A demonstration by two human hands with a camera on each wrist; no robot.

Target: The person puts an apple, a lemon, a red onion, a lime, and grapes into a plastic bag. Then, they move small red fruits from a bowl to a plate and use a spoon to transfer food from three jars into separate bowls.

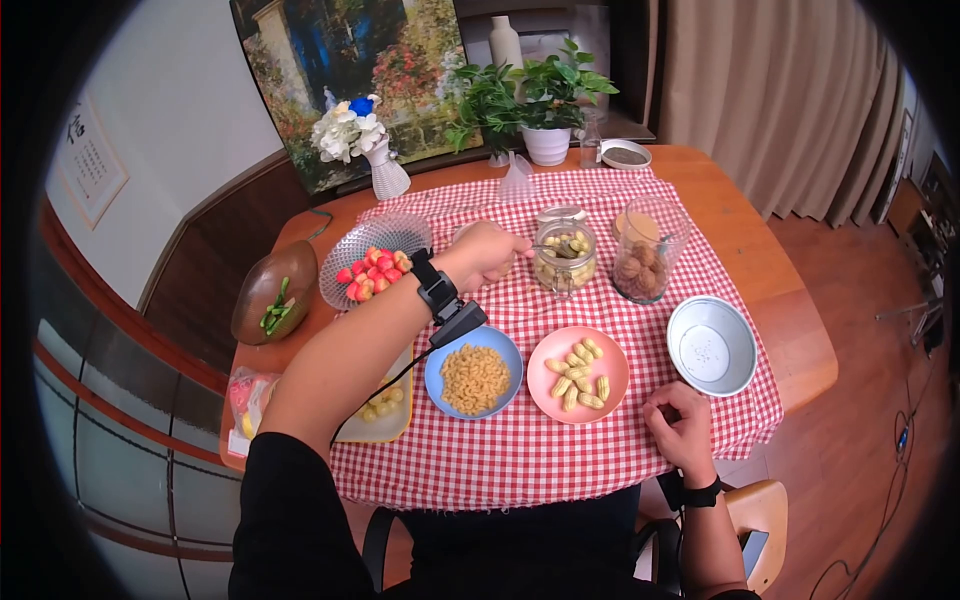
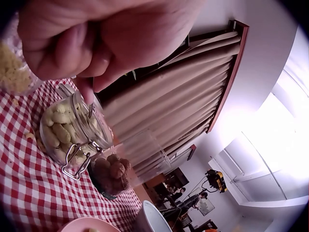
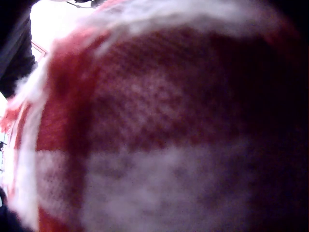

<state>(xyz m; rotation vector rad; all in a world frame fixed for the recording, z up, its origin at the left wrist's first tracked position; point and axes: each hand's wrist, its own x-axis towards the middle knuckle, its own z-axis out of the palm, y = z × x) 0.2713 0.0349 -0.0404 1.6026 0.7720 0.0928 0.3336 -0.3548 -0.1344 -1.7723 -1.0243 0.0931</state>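
Observation:
My left hand (image 1: 482,252) pinches the handle of a thin metal utensil (image 1: 545,247), whose far end reaches into an open clip-top glass jar (image 1: 566,278) of unshelled peanuts. In the left wrist view, curled fingers hang over the mouth of the jar (image 2: 79,133), and the utensil's head is hidden among the peanuts. A pink plate (image 1: 540,395) with several peanuts lies in front of the jar. Loosely curled and holding nothing, my right hand (image 1: 680,425) rests at the cloth's front right, below a pale blue bowl (image 1: 712,345). The right wrist view shows only blurred checked cloth (image 3: 159,111).
Right of the jar stands a tall glass container (image 1: 650,270) of walnuts. A blue plate (image 1: 473,411) of macaroni, a glass bowl (image 1: 345,242) of red fruit and a brown bowl (image 1: 262,290) lie leftward. A vase (image 1: 388,172) and potted plant (image 1: 546,145) stand behind.

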